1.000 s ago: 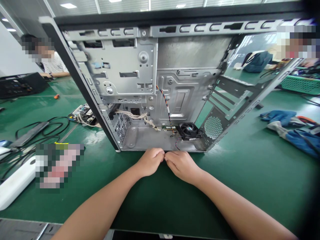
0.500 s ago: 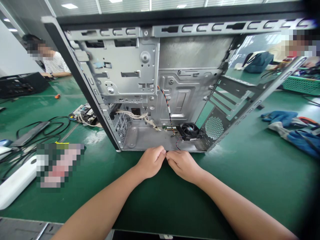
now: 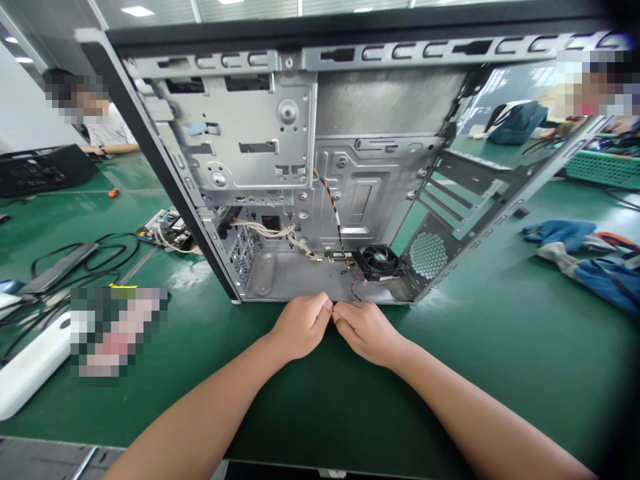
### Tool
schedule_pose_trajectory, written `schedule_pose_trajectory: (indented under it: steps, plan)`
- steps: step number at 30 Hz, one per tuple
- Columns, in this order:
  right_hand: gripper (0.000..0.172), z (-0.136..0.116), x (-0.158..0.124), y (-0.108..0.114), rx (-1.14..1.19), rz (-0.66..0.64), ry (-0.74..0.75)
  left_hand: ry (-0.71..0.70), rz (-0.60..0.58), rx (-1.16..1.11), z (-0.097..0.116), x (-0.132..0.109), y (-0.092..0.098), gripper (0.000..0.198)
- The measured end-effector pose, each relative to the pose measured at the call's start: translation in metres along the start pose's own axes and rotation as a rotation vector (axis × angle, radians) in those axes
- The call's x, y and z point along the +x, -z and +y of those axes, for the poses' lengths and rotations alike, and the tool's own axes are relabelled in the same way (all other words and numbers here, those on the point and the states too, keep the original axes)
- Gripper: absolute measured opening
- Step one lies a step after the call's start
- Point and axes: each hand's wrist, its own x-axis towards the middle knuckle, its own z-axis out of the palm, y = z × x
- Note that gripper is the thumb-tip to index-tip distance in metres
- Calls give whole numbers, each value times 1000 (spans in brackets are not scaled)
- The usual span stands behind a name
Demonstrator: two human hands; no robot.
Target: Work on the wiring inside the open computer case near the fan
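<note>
An open desktop computer case (image 3: 350, 150) stands upright on the green table, its bare metal inside facing me. Just in front of its lower edge, my left hand (image 3: 303, 325) rests with the fingers curled into a loose fist. Beside it my right hand (image 3: 369, 332) is closed the same way, and the two meet at the thumbs and knuckles. Nothing shows in either hand. On the case floor sits a black cooling fan (image 3: 380, 261) with a thin cable. A bundle of white wires (image 3: 273, 231) and a multicoloured cable (image 3: 334, 207) hang inside.
Left on the table (image 3: 320, 413) are a white bar-shaped object (image 3: 35, 373), black cables (image 3: 113, 257), a circuit board (image 3: 167, 229) and a blurred flat item. Blue gloves (image 3: 600, 260) and a green basket (image 3: 603, 168) lie to the right. People sit beyond on both sides.
</note>
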Motion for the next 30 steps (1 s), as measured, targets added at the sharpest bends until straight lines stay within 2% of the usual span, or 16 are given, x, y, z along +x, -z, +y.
schedule_pose_trajectory:
  steps: [4, 8, 12, 16, 19, 26, 30]
  plan:
    - [20, -1, 1, 1, 34, -2, -2, -24, 12, 99, 0, -2, 1, 28]
    - [20, 0, 1, -1, 26, 5, 0, -12, 23, 101, -2, -2, -1, 27]
    - [22, 0, 1, -2, 34, 19, 23, 67, 14, 9, -2, 1, -2, 30]
    - [23, -2, 2, -1, 16, 27, 68, 187, -45, -141, -4, 5, -3, 29]
    - [22, -2, 2, 0, 0, 35, 70, 222, -75, -219, -6, 6, -4, 30]
    - [21, 4, 1, -1, 39, 2, -26, 95, 29, -111, -1, 2, -4, 32]
    - [22, 3, 1, -1, 44, 1, -29, 65, 33, -67, -1, 1, -3, 31]
